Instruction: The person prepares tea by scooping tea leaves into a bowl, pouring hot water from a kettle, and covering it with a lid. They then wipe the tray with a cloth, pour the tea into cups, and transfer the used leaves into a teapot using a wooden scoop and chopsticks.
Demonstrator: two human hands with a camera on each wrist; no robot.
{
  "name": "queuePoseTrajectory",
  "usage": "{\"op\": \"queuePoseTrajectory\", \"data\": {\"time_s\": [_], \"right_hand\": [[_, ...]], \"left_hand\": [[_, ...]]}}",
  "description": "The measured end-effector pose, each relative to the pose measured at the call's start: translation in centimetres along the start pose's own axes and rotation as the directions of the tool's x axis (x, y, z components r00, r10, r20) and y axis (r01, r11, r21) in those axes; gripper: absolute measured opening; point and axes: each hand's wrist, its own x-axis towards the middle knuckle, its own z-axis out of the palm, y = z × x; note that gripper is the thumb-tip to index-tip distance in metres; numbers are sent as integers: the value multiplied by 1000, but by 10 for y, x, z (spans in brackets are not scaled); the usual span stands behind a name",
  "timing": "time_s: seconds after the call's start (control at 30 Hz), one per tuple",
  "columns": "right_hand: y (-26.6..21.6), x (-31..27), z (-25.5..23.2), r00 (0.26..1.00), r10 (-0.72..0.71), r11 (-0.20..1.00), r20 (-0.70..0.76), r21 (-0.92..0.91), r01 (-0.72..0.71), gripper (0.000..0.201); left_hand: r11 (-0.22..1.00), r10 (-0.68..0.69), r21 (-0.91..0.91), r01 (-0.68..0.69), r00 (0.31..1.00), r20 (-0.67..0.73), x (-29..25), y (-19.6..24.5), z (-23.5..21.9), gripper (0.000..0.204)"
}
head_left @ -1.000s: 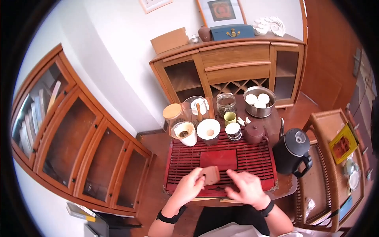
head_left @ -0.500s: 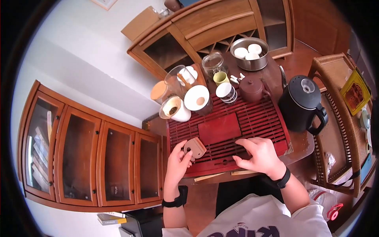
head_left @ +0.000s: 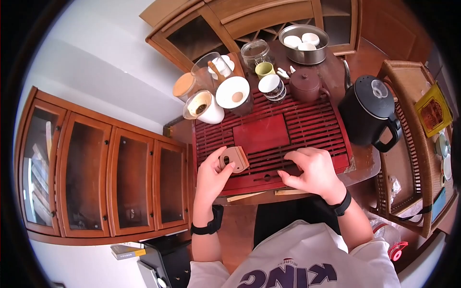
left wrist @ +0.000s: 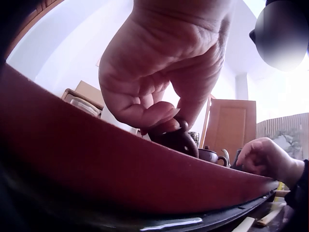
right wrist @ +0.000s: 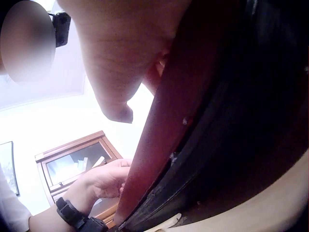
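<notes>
Wooden cabinets stand around a small counter that carries a red slatted tea tray. The left hand pinches a small wooden block with a hole, just over the tray's near left part. The right hand rests on the tray's near edge, fingers bent, holding nothing. A black kettle stands on the right.

We see a dark wooden worktop carrying a red slatted tea tray; at 3 o'clock stands a black electric kettle, at 12 a steel bowl.
</notes>
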Motion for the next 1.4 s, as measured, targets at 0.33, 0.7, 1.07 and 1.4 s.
{"op": "queuePoseTrajectory", "data": {"time_s": [0.33,0.7,1.07,1.4], "right_hand": [[1,0,1,999,5,1000,33,-20,-4,34],[0,1,-3,998,12,1000,63,-29,-10,30],[1,-1,1,1000,0,1000,22,-21,1,32],[0,0,0,1000,-9,999,10,-34,9,31]], "left_hand": [[996,-90,28,89,996,8,-4,-11,-25,52],[990,-132,39,135,989,-59,-18,-22,-75,53],[864,-159,444,237,966,-206,-21,-31,-108,54],[731,55,671,126,969,-242,-18,17,-33,42]]}}
